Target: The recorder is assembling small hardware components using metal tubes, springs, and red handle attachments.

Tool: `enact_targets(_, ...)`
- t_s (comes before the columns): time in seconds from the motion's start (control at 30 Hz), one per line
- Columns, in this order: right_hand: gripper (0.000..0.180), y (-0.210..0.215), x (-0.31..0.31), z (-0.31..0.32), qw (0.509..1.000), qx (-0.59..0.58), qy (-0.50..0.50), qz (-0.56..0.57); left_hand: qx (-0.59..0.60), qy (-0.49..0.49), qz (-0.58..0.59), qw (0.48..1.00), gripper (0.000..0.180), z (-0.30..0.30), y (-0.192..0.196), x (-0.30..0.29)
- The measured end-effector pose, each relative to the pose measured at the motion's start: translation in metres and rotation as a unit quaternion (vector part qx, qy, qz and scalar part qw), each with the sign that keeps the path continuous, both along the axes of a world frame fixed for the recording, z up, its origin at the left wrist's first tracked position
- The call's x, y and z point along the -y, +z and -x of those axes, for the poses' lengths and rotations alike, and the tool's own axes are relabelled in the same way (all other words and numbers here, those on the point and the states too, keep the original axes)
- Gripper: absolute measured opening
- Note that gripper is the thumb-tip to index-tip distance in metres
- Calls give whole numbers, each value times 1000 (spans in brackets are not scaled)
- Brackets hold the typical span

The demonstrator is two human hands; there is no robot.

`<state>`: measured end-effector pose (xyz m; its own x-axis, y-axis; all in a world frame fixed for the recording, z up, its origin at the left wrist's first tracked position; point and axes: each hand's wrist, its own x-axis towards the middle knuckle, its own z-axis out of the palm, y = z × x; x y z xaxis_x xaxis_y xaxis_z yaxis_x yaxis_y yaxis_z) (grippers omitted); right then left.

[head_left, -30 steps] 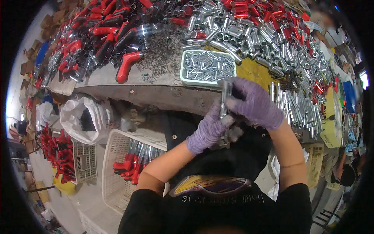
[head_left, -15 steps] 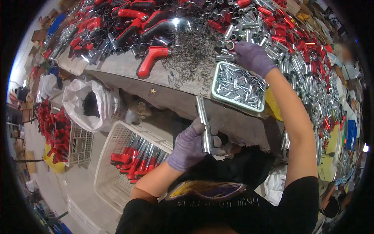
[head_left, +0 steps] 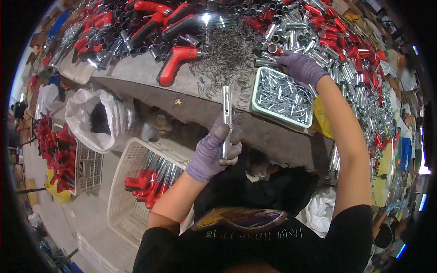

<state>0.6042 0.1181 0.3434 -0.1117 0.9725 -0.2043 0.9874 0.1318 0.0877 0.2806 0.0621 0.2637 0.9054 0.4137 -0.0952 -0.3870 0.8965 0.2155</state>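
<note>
My left hand [head_left: 213,152], in a purple glove, is closed around a shiny metal tube [head_left: 226,104] with slots in its side, held nearly upright in front of the bench edge. My right hand [head_left: 304,69], gloved alike, reaches over the far rim of a pale green tray [head_left: 256,102] heaped with small metal pins [head_left: 284,98]. Its fingers are curled beside a short metal tube [head_left: 273,49] at the edge of the pile. Whatever lies under those fingertips is hidden. A red and black pistol-shaped handle [head_left: 175,66] lies alone on the bench.
Red handles and metal tubes [head_left: 314,45] are heaped along the bench [head_left: 132,73]. Thin wire pieces [head_left: 227,50] litter its middle. Below left stand a white sack [head_left: 86,123], a white basket [head_left: 119,191] of red-handled parts, and another basket [head_left: 88,168] of red parts.
My left hand has shifted slightly left and up, turning the slotted tube more upright. The right hand has moved slightly down and stays by the tray and tubes. The view has shifted a little.
</note>
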Motion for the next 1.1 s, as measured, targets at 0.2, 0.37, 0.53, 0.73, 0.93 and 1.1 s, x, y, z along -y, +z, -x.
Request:
enact_targets(0.2,25,10,8,13,996,55,-68,10,-60,60,-17,996,42,22,-8,-7)
enact_targets(0.37,23,10,17,-18,978,111,-95,-152,-179,91,-185,962,43,31,-12,-7)
enact_targets(0.53,22,53,37,78,752,-579,-170,-266,-258,111,-327,902,41,8,5,-16)
enact_targets(0.73,19,65,40,124,749,-620,-106,-208,-244,116,-354,895,43,-5,17,-18)
enact_targets(0.93,17,56,39,126,785,-560,-87,-251,-225,116,-384,888,47,0,7,-23)
enact_targets(1.1,16,53,37,142,806,-501,-86,-304,-227,124,-359,897,54,2,3,-22)
